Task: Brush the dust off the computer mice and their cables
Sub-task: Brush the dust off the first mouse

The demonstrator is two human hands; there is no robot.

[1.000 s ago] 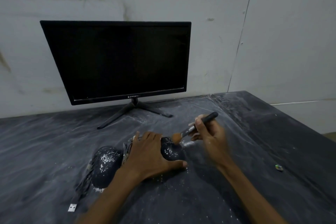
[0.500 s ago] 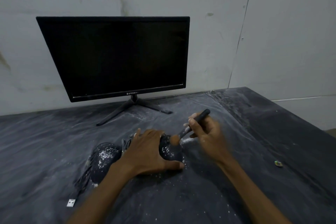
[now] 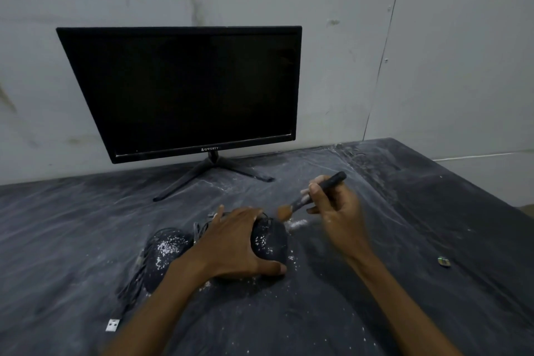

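The left hand (image 3: 231,243) hides half the right mouse (image 3: 270,240) (right hand (image 3: 338,211) blurred).

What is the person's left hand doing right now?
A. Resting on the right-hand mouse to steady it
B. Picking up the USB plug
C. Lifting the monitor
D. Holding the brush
A: the left hand lies over the right-hand mouse with its thumb along the near edge, while the right hand holds the brush at the mouse's far end.
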